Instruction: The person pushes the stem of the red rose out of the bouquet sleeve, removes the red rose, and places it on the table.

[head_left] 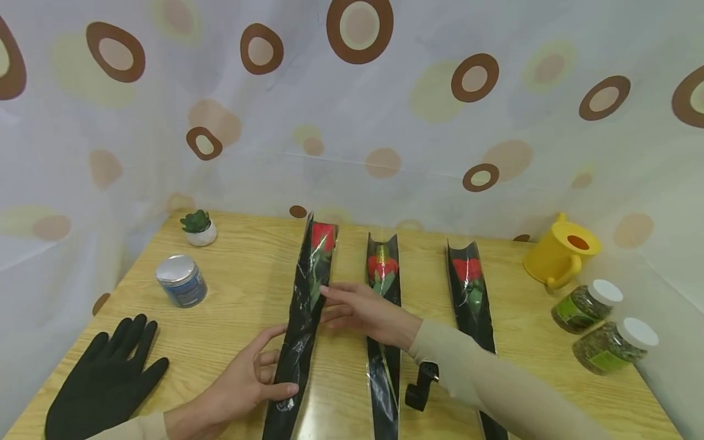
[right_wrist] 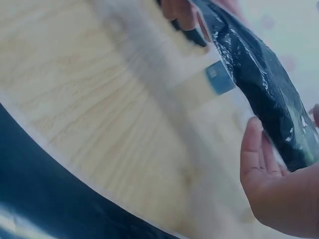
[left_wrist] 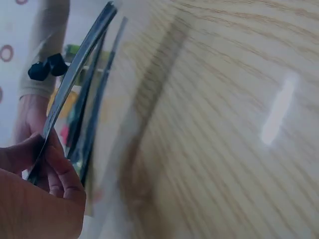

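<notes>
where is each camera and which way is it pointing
Head: above the table, looking forward and down; left hand and right hand both on the leftmost wrapped rose.
Left wrist: low beside the left hand, looking along the wrapper's edge.
Right wrist: behind the right hand, facing the black wrapper.
All three share that rose.

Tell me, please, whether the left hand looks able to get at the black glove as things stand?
Probably yes: the black glove lies just beside the left hand with bare table between, though that hand now grips the leftmost wrapped rose.
</notes>
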A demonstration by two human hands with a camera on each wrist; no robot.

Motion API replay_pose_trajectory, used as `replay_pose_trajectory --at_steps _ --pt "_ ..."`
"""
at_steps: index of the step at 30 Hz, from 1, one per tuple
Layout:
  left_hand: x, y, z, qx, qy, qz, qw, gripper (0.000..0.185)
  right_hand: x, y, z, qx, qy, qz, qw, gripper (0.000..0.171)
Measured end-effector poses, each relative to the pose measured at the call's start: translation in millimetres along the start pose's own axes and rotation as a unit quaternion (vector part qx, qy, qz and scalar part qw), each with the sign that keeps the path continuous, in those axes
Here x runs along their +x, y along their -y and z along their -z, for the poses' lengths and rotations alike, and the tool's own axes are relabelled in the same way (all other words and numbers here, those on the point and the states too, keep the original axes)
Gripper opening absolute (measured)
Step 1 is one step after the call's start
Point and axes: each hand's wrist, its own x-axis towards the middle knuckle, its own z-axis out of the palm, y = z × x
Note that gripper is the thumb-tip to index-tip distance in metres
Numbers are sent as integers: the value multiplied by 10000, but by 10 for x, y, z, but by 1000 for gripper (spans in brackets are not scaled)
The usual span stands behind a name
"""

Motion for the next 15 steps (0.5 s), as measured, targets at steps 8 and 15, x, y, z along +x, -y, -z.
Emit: replay_pose_trajectory --at_steps 8,15 --pt "-155 -129 -126 357 1017 -278 9938 65 -589 311 176 857 -224 1155 9894 38" --pt "-171 -145 -199 1953 482 -835 9760 34 -897 455 117 441 -1091 2155 9694 38"
